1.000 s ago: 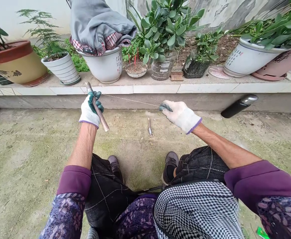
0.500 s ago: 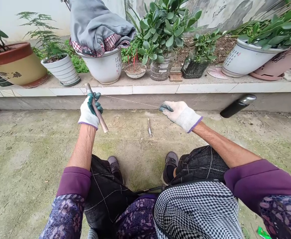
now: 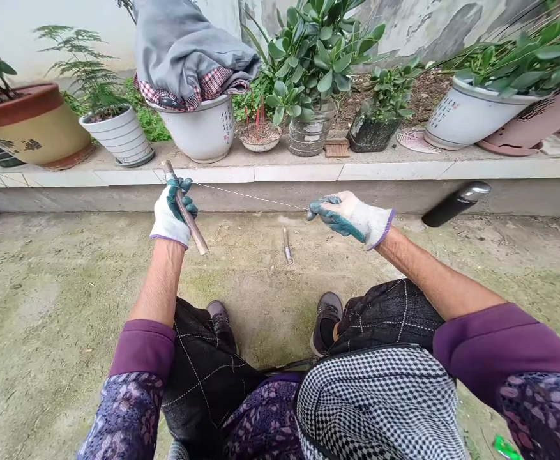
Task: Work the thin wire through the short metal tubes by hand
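A: What is the left hand (image 3: 168,216) doing?

B: It holds a stick (image 3: 192,225), fingers curled around it. The stick slants, its far end up near the ledge (image 3: 299,173), its near end pointing back toward the person.

A: And the right hand (image 3: 351,217)?

B: Thumb and fingers are pinched together on a thin strand (image 3: 251,196). Whether that is wire or thread, I cannot tell.

A: How does the strand run?

B: Straight and taut between the two hands, sloping slightly down toward the right one.

A: Anything below it?

B: A short rod (image 3: 287,246) on the ground (image 3: 260,281), touched by neither hand. It has a silvery part and a small ring at its near end.

A: What about the gloves (image 3: 363,223)?

B: White, with green on the palms and fingers and purple at the cuffs.

A: And around?

B: A black flask (image 3: 454,204) is tilted by the ledge's front, well to the right. Up on the ledge, grey cloth (image 3: 184,51) is heaped over a white pot (image 3: 200,131).
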Motion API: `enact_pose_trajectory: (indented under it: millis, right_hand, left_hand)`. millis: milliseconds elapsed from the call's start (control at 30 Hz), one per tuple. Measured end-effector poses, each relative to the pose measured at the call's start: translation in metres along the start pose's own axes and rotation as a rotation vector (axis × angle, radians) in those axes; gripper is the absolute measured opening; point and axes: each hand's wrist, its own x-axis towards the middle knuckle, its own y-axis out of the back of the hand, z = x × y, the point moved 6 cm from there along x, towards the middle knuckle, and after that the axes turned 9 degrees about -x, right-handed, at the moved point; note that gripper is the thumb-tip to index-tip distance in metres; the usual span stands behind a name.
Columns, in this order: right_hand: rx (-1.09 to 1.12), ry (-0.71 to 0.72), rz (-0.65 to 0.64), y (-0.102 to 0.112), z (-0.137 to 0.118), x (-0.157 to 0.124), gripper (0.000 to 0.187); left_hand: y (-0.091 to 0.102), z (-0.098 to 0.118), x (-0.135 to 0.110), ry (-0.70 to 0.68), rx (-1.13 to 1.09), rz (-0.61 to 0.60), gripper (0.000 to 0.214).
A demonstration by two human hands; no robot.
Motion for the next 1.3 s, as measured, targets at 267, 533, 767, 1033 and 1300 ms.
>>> enact_pose_trajectory:
  millis: [267,533,767,1033,1300]
  right_hand:
    - [0.098,-0.011,-0.043,-0.01,-0.003,-0.004,0.026]
    - [-0.036,0.025,-0.016,-0.018,-0.004,-0.008,0.035]
    - [-0.078,0.047,-0.031,-0.019,-0.006,-0.009,0.043]
    - [-0.187,0.167,-0.01,-0.022,-0.017,-0.016,0.042]
    - [-0.225,0.073,0.014,-0.017,0.011,0.008,0.026]
  left_hand:
    - [0.0,0.004,-0.001,0.001,-0.01,-0.018,0.009]
    - [0.002,0.01,-0.003,-0.027,0.013,-0.038,0.006]
    - [0.006,0.009,0.0,-0.03,0.03,-0.022,0.007]
    - [0.003,0.009,-0.003,-0.028,0.049,-0.015,0.008]
    - [0.0,0.012,-0.007,-0.016,0.063,-0.039,0.009]
